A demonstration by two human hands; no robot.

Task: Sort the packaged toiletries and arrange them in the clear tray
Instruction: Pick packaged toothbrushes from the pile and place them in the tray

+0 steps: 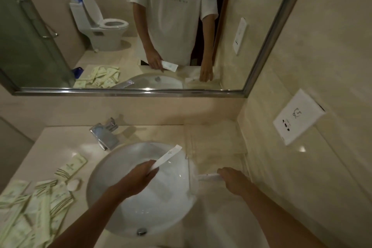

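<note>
White slim packet (pixel 167 156) pinched in my left grip (pixel 141 175) over the sink (pixel 104 169); right grip (pixel 231 179) steadies the clear tray (pixel 217 143) rim. Lay it flat along the tray's edge.

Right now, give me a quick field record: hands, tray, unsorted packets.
left hand: holds a long white paper packet over the white round sink
right hand: on a small white packet in the tray
clear plastic tray: right of sink, against the wall
unsorted pale green packets: heaped on counter left of sink
small white round soap: beside heap
</note>
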